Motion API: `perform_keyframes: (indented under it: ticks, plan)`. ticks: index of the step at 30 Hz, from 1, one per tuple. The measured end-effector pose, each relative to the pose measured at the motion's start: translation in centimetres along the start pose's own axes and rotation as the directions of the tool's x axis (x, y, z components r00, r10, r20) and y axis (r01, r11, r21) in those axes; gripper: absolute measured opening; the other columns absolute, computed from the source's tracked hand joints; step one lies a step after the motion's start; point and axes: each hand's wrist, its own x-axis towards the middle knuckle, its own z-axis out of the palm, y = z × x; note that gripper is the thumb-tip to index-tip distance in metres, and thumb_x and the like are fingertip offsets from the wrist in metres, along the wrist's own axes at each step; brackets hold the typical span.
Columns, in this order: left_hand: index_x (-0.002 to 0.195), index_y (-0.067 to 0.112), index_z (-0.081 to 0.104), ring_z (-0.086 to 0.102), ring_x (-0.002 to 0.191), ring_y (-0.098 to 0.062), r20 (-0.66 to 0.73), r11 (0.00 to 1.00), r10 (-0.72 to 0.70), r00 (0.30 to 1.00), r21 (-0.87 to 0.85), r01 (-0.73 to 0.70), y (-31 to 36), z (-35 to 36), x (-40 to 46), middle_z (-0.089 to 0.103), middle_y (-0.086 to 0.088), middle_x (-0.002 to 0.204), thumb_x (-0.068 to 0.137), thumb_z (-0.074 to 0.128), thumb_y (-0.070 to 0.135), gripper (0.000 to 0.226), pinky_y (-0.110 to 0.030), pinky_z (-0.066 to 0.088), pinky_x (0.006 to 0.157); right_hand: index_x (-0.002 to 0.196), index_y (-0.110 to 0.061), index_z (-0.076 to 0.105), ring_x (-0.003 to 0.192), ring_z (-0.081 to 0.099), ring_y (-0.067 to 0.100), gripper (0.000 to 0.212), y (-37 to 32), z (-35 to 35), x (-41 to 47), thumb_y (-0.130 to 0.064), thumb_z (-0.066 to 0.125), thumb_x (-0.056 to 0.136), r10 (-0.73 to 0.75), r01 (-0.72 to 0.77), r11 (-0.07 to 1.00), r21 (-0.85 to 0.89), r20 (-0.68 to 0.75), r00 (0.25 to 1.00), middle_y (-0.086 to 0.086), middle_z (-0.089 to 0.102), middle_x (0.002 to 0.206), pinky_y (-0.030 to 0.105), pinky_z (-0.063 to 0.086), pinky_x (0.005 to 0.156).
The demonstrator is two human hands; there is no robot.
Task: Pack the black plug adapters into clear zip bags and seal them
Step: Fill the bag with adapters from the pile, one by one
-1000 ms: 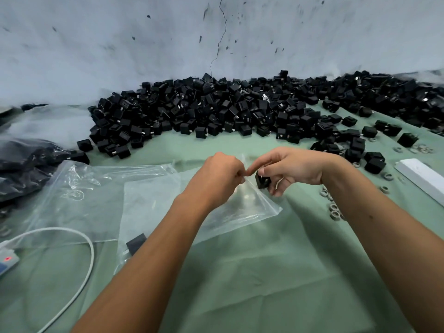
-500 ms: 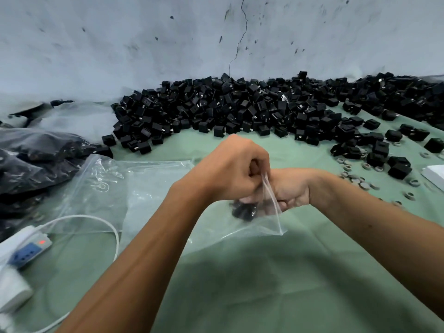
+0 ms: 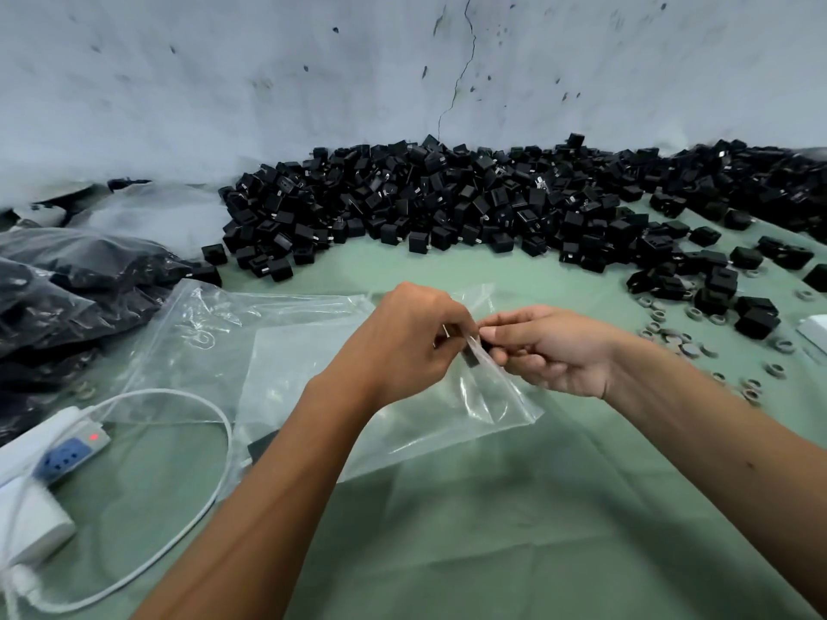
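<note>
Since a moment ago your right hand (image 3: 555, 351) has slid out of the zip bag (image 3: 488, 396), both hands now pinching its mouth together, adapter (image 3: 471, 356) inside, ready to seal.

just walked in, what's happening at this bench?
A person is bagging black plug adapters. Both hands meet at the mouth of a small clear zip bag: the left hand pinches its top edge, and the right hand holds it from the other side, with one adapter at the opening. Whether the bag is sealed can't be told. A big pile of loose adapters lies behind on the green cloth, filled bags to the left.
</note>
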Motion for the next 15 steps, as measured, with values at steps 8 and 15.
perform_keyframes:
  ticks: [8, 15]
  plan:
    - [0.09, 0.014, 0.081, 0.065, 0.068, -0.017, -0.041, 1.0, 0.003, 0.999, -0.019, -0.004, 0.9, -0.8, 0.8, 0.073, 0.0, 0.077, 0.076, 0.071, -0.003, 0.024, -0.036, 0.055, 0.064, 0.098, -0.015, 0.07, 0.062, 0.064, 0.033, 0.022, 1.6, 0.7, 0.4, -0.035, 0.077, 0.091, -0.386, 0.229, 0.487, -0.843, 0.028, 0.922, 0.015, 0.073, 0.074, 0.049, 0.057, 0.062]
    - [0.089, 0.017, 0.08, 0.052, 0.066, -0.005, -0.045, 0.998, 0.061, 0.997, 0.017, -0.06, 2.2, -1.4, 1.5, 0.073, 0.004, 0.079, 0.073, 0.069, 0.002, 0.024, -0.028, 0.05, 0.068, 0.083, -0.003, 0.067, 0.059, 0.057, 0.005, 0.014, 1.2, 2.4, 1.1, -0.008, 0.073, 0.095, -0.44, 0.512, 0.576, -0.637, 0.286, 0.851, -0.006, 0.064, 0.069, 0.019, 0.046, 0.059]
